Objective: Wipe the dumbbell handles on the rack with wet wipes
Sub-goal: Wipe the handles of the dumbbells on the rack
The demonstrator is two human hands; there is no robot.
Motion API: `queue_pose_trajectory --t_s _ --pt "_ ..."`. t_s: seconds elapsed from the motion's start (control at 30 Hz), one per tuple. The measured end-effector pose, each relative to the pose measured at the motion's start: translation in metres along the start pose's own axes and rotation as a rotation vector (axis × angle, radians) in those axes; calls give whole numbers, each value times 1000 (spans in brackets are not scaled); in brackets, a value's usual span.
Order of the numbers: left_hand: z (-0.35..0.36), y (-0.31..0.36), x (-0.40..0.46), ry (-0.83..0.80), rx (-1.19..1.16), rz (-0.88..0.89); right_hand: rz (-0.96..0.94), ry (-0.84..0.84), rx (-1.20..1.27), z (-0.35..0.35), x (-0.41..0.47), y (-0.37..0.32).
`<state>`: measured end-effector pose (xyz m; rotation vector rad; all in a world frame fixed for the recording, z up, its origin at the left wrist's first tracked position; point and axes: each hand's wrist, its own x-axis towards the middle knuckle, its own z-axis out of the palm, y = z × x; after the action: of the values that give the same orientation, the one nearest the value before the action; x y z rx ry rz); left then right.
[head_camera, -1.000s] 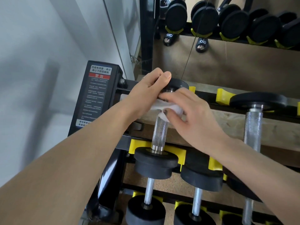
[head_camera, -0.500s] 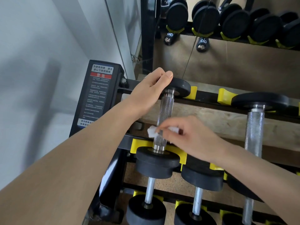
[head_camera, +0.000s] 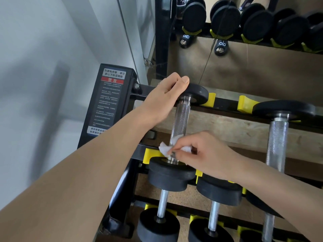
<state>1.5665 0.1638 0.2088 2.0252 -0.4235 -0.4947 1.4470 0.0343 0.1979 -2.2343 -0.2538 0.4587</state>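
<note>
A small dumbbell lies front to back on the rack's top tier, its knurled chrome handle (head_camera: 180, 121) between two black heads. My left hand (head_camera: 163, 96) rests on the far head (head_camera: 197, 93), fingers curled over its top. My right hand (head_camera: 202, 154) pinches a white wet wipe (head_camera: 166, 148) wrapped around the lower end of the handle, just above the near head (head_camera: 170, 175). A second, larger dumbbell with a chrome handle (head_camera: 277, 137) lies to the right.
The black rack (head_camera: 225, 106) has yellow cradles (head_camera: 245, 104) and a side plate with a warning label (head_camera: 109, 100). Several more dumbbells sit on the lower tier (head_camera: 161, 212). A mirror behind reflects another row of dumbbells (head_camera: 225, 20). A white wall stands at left.
My right hand has slid the wipe down the handle from the far end to the near end. My left hand has stayed on the far head.
</note>
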Motion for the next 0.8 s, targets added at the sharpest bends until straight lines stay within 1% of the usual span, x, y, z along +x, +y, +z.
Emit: queue_pose_trajectory --t_s 0.03,0.07,0.13,0.17,0.2,0.27,0.4,0.47,0.5,0.53,0.6,0.63,0.67,0.73,0.8 --pt "0 -1 1 4 -13 -3 -13 15 -7 -4 2 0" --pt "1 -2 1 11 -33 -7 -22 110 -5 -10 7 0" --pt "1 -4 2 18 -75 -3 -32 401 12 -20 21 2" --pt "2 -4 3 17 -80 0 -62 482 -29 -22 27 2" --pt "2 -4 2 17 -72 0 -93 487 -87 -18 30 2" --pt "2 -3 2 15 -28 -5 -134 394 -133 0 24 9" --pt "1 -2 2 8 20 5 -22 220 80 15 2 12" --pt "2 -1 1 8 26 5 22 102 101 8 0 10" --pt "3 -2 1 12 19 1 21 89 84 2 1 8" --pt "2 -3 2 16 2 -5 16 136 70 -6 5 7" --pt "2 -6 3 13 -52 4 14 389 88 -21 16 7" --pt "3 -7 4 14 -65 15 7 485 82 -25 21 6" --pt "2 -8 4 19 -62 19 -19 515 46 -24 25 3" --pt "2 -8 4 23 -26 13 -85 464 -38 -9 27 4" --pt "2 -7 4 24 -1 17 -66 395 -10 7 19 7"
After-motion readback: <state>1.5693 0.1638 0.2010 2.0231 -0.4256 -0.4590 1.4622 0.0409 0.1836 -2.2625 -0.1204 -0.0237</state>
